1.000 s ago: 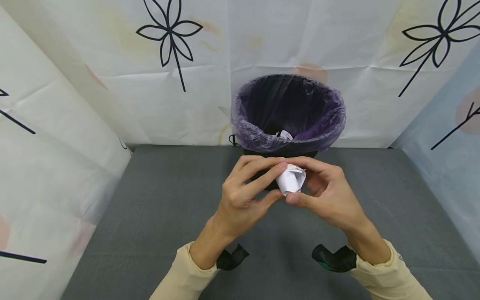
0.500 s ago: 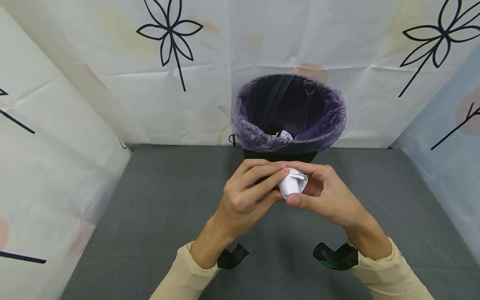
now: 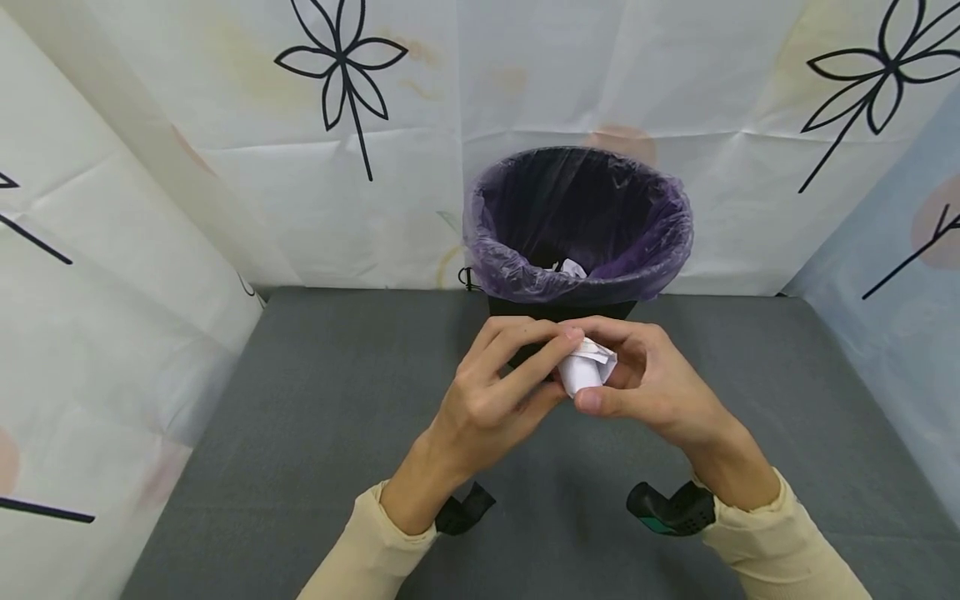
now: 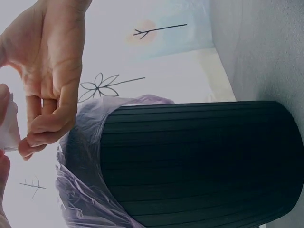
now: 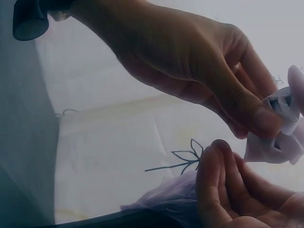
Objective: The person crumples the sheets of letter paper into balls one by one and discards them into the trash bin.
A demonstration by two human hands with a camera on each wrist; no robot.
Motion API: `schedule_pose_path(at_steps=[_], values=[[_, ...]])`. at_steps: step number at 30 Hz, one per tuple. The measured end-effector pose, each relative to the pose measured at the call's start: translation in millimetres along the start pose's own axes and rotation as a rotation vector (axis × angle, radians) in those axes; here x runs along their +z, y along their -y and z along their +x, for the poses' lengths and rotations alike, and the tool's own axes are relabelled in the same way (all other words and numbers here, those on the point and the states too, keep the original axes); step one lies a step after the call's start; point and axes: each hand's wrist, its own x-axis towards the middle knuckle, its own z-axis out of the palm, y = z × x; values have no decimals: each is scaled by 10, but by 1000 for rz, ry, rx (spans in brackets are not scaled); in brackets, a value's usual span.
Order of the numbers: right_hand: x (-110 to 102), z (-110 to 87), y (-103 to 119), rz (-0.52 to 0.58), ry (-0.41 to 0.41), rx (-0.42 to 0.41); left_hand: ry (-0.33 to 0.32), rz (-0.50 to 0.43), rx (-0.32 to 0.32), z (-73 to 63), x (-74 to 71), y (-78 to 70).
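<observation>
Backdrop sheets (image 3: pixel 225 192) printed with black flower outlines wall the scene at the top and both sides of the frame, carrying no readable writing. Grey tabletop (image 3: pixel 315 433) fills the lower half, with open room left and right of the hands. At upper centre a black ribbed waste bin (image 3: pixel 577 225) with a purple liner stands against the back edge, white scraps inside. Just below its rim, the left hand (image 3: pixel 495 400) and right hand (image 3: pixel 652 387) together pinch a crumpled white paper wad (image 3: pixel 588 371), fingers curled around it.
</observation>
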Motion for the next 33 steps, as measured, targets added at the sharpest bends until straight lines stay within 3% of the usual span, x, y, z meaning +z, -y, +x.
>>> schedule_pose_path(at_steps=[3, 7, 12, 18, 23, 29, 33], values=[[23, 4, -7, -17, -43, -18, 30, 14, -8, -4, -3, 8], [62, 6, -16, -78, -102, -116, 52, -19, -68, -33, -18, 33], [88, 14, -7, -130, -163, -212, 41, -209, -193, -61, -47, 58], [79, -14, -2, -133, -159, -229, 44, -469, -364, -55, -94, 35], [76, -30, 9, -153, -183, -231, 39, -595, -465, -65, -136, 20], [122, -10, 22, -168, -252, -234, 0, -638, -490, -44, -93, -22], [143, -2, 13, -217, -303, -286, -73, -601, -581, -22, -38, -73]])
